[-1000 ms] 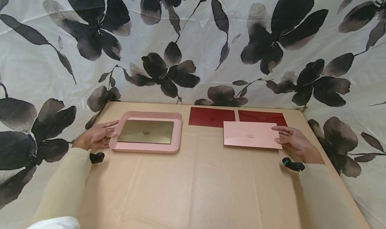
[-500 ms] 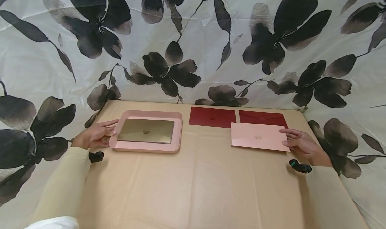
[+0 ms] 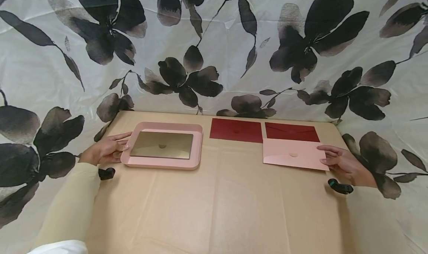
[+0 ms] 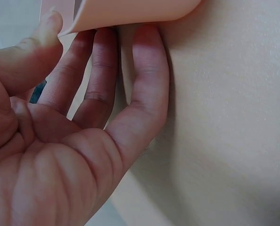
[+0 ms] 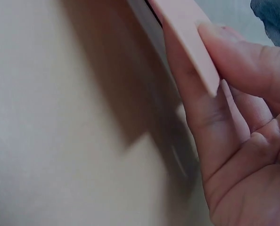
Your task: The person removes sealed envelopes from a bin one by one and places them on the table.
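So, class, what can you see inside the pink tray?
A gold envelope lies inside the pink tray. It covers the floor beneath, so anything under it, or inside the envelope, cannot be seen.

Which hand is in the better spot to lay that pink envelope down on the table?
Probably the right hand: it pinches the pink envelope by its right end, above the table. The left hand is across the table, at the left edge of the pink tray.
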`<control>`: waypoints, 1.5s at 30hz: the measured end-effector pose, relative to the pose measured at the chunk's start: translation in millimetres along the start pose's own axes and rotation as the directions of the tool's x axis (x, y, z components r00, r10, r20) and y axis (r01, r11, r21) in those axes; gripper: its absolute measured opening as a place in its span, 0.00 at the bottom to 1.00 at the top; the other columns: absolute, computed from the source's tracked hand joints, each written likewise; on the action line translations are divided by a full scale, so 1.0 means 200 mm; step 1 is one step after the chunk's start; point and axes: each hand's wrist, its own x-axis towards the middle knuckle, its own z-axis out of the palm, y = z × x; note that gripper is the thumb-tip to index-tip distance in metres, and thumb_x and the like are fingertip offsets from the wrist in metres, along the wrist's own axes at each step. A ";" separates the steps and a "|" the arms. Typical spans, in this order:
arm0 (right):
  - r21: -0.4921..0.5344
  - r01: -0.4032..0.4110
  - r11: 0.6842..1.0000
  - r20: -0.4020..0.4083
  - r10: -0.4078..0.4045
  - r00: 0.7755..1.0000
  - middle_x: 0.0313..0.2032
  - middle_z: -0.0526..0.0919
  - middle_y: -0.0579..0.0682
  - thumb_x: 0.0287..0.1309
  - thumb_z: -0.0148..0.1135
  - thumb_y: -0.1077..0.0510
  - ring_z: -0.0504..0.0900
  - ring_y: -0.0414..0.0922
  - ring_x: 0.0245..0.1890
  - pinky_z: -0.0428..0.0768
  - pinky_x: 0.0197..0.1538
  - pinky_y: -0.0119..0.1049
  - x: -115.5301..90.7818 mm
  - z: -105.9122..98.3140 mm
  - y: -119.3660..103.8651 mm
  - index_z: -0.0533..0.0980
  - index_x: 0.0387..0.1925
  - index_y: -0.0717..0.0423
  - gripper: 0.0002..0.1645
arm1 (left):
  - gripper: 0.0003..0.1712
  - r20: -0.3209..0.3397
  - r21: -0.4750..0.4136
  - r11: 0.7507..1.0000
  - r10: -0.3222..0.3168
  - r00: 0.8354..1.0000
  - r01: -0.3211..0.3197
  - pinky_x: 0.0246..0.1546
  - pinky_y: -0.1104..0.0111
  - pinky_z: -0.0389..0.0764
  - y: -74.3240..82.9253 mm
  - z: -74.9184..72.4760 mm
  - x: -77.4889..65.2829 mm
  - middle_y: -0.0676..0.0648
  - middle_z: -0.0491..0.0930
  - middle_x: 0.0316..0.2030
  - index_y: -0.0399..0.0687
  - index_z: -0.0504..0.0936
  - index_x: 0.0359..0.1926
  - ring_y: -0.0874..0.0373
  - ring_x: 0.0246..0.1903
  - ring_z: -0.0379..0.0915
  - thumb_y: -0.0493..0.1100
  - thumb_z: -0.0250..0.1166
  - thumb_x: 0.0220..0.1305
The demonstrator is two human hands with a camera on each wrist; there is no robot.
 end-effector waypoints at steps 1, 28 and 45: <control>0.008 -0.007 1.000 -0.006 0.007 1.000 0.43 0.87 0.30 0.65 0.67 0.70 0.85 0.37 0.37 0.84 0.43 0.25 0.00 0.00 0.00 0.86 0.54 0.38 0.25 | 0.48 0.001 0.002 1.000 0.000 1.000 0.000 0.49 0.61 0.83 0.00 0.00 0.00 0.36 0.38 0.83 0.59 0.37 0.84 0.61 0.50 0.77 0.38 0.57 0.78; 0.177 -0.089 0.980 -0.027 0.095 0.995 0.47 0.89 0.27 0.63 0.68 0.71 0.92 0.43 0.45 0.81 0.42 0.24 -0.04 -0.10 0.03 0.83 0.59 0.28 0.35 | 0.48 -0.003 -0.006 1.000 -0.009 1.000 0.009 0.47 0.62 0.81 0.01 0.01 0.00 0.36 0.38 0.83 0.59 0.37 0.84 0.59 0.47 0.75 0.37 0.57 0.78; 0.068 -0.075 0.995 0.011 0.075 0.997 0.46 0.89 0.28 0.63 0.66 0.73 0.92 0.40 0.45 0.84 0.44 0.28 -0.03 -0.11 0.04 0.85 0.56 0.31 0.33 | 0.47 -0.031 0.022 1.000 -0.020 0.999 0.021 0.48 0.61 0.81 0.02 0.02 0.00 0.36 0.39 0.82 0.59 0.39 0.84 0.57 0.49 0.75 0.37 0.56 0.78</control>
